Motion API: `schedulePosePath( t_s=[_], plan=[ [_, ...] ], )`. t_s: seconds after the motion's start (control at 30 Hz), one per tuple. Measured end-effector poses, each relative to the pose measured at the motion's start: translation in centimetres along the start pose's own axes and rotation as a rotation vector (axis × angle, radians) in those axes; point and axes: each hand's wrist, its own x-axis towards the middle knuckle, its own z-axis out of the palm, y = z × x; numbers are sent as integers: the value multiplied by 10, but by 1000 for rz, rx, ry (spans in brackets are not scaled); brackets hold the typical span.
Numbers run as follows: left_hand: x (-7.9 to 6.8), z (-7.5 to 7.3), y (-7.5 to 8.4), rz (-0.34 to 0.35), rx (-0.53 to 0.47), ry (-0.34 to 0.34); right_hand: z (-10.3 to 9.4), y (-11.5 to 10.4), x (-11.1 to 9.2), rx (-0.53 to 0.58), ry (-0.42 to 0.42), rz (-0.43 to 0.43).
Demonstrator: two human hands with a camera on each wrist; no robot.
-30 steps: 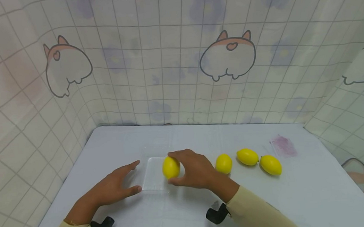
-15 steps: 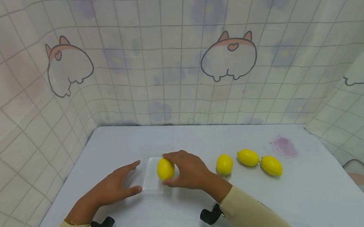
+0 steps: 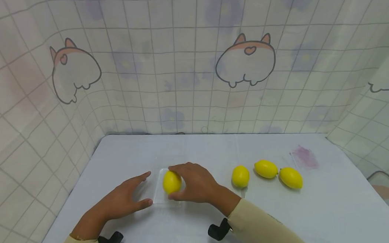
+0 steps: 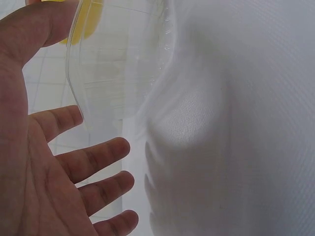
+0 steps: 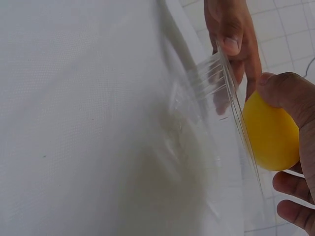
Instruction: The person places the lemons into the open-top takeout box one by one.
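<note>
My right hand [image 3: 195, 182] grips a yellow lemon [image 3: 172, 182] between thumb and fingers, over a clear plastic container [image 3: 159, 194]. In the right wrist view the lemon [image 5: 270, 132] sits at the container's rim [image 5: 238, 113], on its upper side. Fingers spread and slightly bent, my left hand [image 3: 123, 198] stands at the container's left side. The left wrist view has its thumb and index fingertip right at the edge of the clear container [image 4: 118, 64], with nothing gripped. Part of the lemon [image 4: 91, 19] shows beyond the plastic there.
Three more lemons lie on the white table to the right: one lemon [image 3: 240, 176] near my right wrist, then a second lemon [image 3: 265, 168] and a third lemon [image 3: 290, 178] close together. A pinkish stain [image 3: 303, 157] marks the cloth behind them. A patterned curtain [image 3: 192, 80] encloses the table.
My right hand has carried the lemon leftward, from the container's right side to over its middle. The left hand has stayed in place.
</note>
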Motion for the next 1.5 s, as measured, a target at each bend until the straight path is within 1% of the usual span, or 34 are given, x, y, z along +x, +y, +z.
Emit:
schedulePosePath(
  t_s=[0.3,0.47,0.67,1.07,1.3,1.5],
  plan=[
    [1,0,0,-3,-7,-5,14,-4,10,-7,-30,-2],
    [1,0,1,-7,-15,-4,20,-8,15,-26,-32,-5],
    [0,-1,2,-16,-17,-2,21,-12,20,-42,-33,-14],
    [0,0,1,1,-24,7,28,-17,27,-50,-58,2],
    [0,0,0,12,-26,4,35,-17,32,-89,-74,-22],
    [0,0,1,2,-29,0,36,-17,33,-66,-100,11]
  ],
)
